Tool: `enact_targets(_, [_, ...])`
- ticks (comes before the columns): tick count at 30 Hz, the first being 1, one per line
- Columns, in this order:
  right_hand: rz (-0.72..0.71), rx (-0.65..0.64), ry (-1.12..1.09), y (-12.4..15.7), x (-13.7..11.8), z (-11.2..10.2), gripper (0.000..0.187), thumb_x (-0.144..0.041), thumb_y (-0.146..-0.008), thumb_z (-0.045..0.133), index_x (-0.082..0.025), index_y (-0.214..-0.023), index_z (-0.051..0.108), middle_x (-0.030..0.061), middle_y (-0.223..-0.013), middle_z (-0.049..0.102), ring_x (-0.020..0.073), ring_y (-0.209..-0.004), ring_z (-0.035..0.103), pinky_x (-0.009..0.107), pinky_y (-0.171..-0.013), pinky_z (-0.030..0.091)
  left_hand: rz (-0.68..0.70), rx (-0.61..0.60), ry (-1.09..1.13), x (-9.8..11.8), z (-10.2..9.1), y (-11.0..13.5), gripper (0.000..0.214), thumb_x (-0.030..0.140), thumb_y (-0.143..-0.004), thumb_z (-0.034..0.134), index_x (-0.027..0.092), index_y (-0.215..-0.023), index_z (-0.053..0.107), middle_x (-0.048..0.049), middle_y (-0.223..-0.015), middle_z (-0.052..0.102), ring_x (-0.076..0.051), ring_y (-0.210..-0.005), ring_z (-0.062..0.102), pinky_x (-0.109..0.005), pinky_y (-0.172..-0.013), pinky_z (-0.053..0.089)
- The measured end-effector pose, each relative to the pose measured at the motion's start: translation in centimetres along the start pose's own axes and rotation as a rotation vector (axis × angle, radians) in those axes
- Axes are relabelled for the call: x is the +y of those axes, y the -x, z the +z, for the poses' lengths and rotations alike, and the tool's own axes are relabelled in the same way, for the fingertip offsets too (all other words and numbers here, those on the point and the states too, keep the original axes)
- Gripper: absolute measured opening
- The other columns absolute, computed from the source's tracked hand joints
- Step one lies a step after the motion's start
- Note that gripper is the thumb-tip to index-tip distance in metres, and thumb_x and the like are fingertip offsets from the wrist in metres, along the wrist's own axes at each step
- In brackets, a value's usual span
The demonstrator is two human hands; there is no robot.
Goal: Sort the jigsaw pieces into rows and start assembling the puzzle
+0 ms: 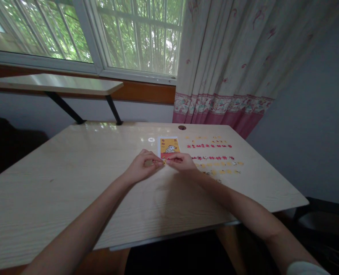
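Note:
My left hand (142,166) is closed in a pinch, its thumb and forefinger at a small yellow puzzle piece (164,162). From the other side my right hand (182,163) meets it, fingers pinched on the same spot; they partly cover the piece. Just beyond the fingertips lies a picture card (168,146) with a white cartoon animal on orange and red; my hands hide its lower edge. Right of it, loose puzzle pieces lie in rows: red ones (209,146) farther back, another red row (213,157), and yellow ones (221,165) nearer me, partly behind my right hand.
The pale wooden table (72,191) has a round cable hole (182,127) at its back edge. A raised shelf (55,83) on black supports stands at the back left. Behind are a barred window (138,38) and a patterned curtain (223,57). A dark chair (324,221) is at the right.

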State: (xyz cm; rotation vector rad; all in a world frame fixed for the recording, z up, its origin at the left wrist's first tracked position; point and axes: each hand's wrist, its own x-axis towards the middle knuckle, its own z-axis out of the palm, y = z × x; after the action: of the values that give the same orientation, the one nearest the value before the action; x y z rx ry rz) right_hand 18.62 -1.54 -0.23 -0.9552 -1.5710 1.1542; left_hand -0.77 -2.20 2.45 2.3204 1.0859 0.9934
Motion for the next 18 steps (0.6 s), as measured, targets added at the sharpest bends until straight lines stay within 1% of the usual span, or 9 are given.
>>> enact_targets(2, [0.026, 0.033, -0.030, 0.5, 0.6, 0.6, 0.031, -0.047, -0.059, 0.071, -0.020, -0.075, 0.069, 0.0002, -0.066, 0.064, 0.0096, -0.056, 0.053, 0.023, -0.053, 0.044, -0.025, 0.020, 0.080, 0.2, 0.3, 0.0, 0.016, 0.035, -0.077, 0.062, 0.021, -0.080, 0.070, -0.0040, -0.077, 0.067, -0.019, -0.081, 0.054, -0.035, -0.077, 0.042])
enact_targets(4, [0.041, 0.045, -0.002, 0.9, 0.7, 0.7, 0.030, -0.047, -0.060, 0.071, -0.020, -0.074, 0.069, -0.0013, -0.060, 0.061, 0.0083, -0.051, 0.049, 0.022, -0.049, 0.040, -0.048, 0.038, 0.135, 0.4, 0.6, 0.1, 0.017, 0.035, -0.075, 0.063, 0.020, -0.077, 0.070, -0.0044, -0.075, 0.067, -0.018, -0.080, 0.055, -0.035, -0.076, 0.043])
enact_targets(7, [0.011, 0.055, 0.066, 1.2, 0.4, 0.5, 0.028, -0.046, -0.064, 0.069, -0.020, -0.074, 0.069, -0.0016, -0.059, 0.058, 0.0080, -0.050, 0.046, 0.022, -0.047, 0.038, -0.067, 0.051, 0.169, 0.5, 1.0, 0.2, 0.017, 0.035, -0.074, 0.064, 0.020, -0.074, 0.069, -0.0047, -0.074, 0.066, -0.018, -0.080, 0.055, -0.034, -0.075, 0.044])
enact_targets(11, [-0.098, 0.078, 0.201, 1.4, -0.6, 0.4, 0.024, -0.043, -0.065, 0.069, -0.021, -0.075, 0.070, 0.0000, -0.066, 0.061, 0.0094, -0.055, 0.049, 0.023, -0.050, 0.040, -0.076, 0.086, 0.236, 0.4, 1.2, 0.1, 0.016, 0.035, -0.073, 0.064, 0.019, -0.071, 0.068, -0.0042, -0.073, 0.065, -0.017, -0.076, 0.055, -0.033, -0.072, 0.044])
enact_targets(15, [-0.258, 0.118, 0.332, 1.5, -1.6, -0.3, 0.019, -0.037, -0.072, 0.065, -0.024, -0.084, 0.070, 0.0027, -0.079, 0.065, 0.0118, -0.064, 0.055, 0.025, -0.058, 0.045, -0.159, 0.110, 0.324, 0.1, 1.0, -0.1, 0.016, 0.033, -0.068, 0.065, 0.017, -0.067, 0.067, -0.0035, -0.069, 0.062, -0.015, -0.069, 0.055, -0.029, -0.065, 0.043])
enact_targets(18, [-0.356, 0.149, 0.445, 1.7, -2.0, -0.7, 0.014, -0.035, -0.077, 0.061, -0.027, -0.083, 0.070, 0.0032, -0.082, 0.066, 0.0138, -0.069, 0.057, 0.028, -0.063, 0.047, -0.217, 0.107, 0.352, -0.1, 0.8, -0.2, 0.015, 0.031, -0.065, 0.065, 0.017, -0.064, 0.066, -0.0030, -0.068, 0.061, -0.015, -0.066, 0.054, -0.029, -0.062, 0.042])
